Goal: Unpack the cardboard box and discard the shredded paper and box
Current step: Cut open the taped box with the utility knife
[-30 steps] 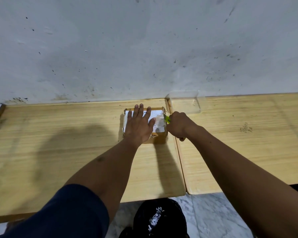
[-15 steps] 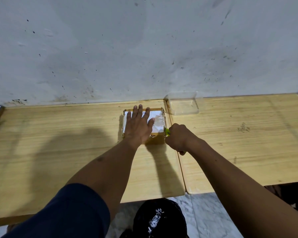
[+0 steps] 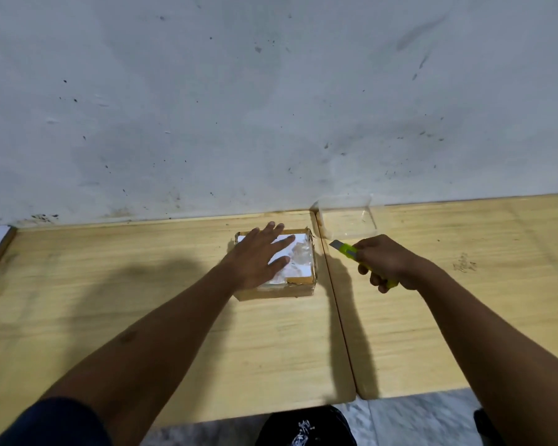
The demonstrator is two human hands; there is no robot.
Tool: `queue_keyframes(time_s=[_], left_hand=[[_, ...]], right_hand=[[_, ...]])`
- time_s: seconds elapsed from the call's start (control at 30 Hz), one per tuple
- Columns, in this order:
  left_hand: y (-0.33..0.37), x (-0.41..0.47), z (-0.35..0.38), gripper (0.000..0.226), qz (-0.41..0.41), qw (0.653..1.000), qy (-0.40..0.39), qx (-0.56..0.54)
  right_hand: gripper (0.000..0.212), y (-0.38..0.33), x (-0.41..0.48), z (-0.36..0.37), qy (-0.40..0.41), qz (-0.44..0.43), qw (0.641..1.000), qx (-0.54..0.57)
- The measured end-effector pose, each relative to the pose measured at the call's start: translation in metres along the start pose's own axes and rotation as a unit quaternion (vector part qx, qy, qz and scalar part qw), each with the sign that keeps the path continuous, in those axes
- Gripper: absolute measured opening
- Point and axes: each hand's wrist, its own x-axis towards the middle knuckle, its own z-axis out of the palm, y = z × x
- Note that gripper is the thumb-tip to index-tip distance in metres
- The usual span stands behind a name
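Note:
A small cardboard box with a white label and clear tape on its lid sits near the back of the left wooden table. My left hand lies flat on the lid, fingers spread. My right hand is off to the right of the box, over the right table, gripping a yellow-green utility knife. Its blade points toward the box's far right corner without touching it. The box's inside is hidden.
A clear plastic container stands against the wall just behind the knife. A second wooden table adjoins on the right. A black plastic bag sits on the marble floor below the table edge. A stained wall runs behind.
My right hand has pulled the knife away from the box's right side and moved rightward. My left hand has stayed on the lid, now angled more to the right.

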Motion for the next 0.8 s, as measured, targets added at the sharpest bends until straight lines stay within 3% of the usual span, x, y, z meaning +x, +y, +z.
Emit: queue_keyframes(time_s=[0.1, 0.2, 0.33, 0.43, 0.5, 0.6, 0.8], left_hand=[[-0.004, 0.004, 0.004, 0.054, 0.093, 0.995, -0.016, 0.026], [-0.003, 0.004, 0.014, 0.051, 0.071, 0.997, 0.005, -0.008], [0.019, 0.006, 0.025, 0.056, -0.144, 0.986, 0.081, -0.002], [0.049, 0.01, 0.029, 0.056, -0.325, 0.936, 0.125, -0.054], [0.063, 0.013, 0.027, 0.056, -0.383, 0.909, 0.116, -0.113], [0.063, 0.011, 0.024, 0.055, -0.355, 0.916, 0.124, -0.141], [0.014, -0.007, 0.022, 0.053, -0.164, 0.977, 0.124, -0.055]], right_hand=[[0.037, 0.011, 0.013, 0.007, 0.021, 0.002, 0.999, 0.038], [0.053, 0.013, 0.019, 0.016, 0.017, -0.01, 0.998, 0.065], [0.055, 0.007, 0.021, 0.027, 0.032, -0.028, 0.995, 0.086], [0.057, 0.004, 0.02, 0.036, 0.039, -0.035, 0.994, 0.1], [0.058, 0.004, 0.019, 0.042, 0.039, -0.039, 0.993, 0.104], [0.058, 0.007, 0.015, 0.051, 0.037, -0.04, 0.992, 0.11], [0.059, 0.015, 0.011, 0.065, 0.017, -0.043, 0.99, 0.133]])
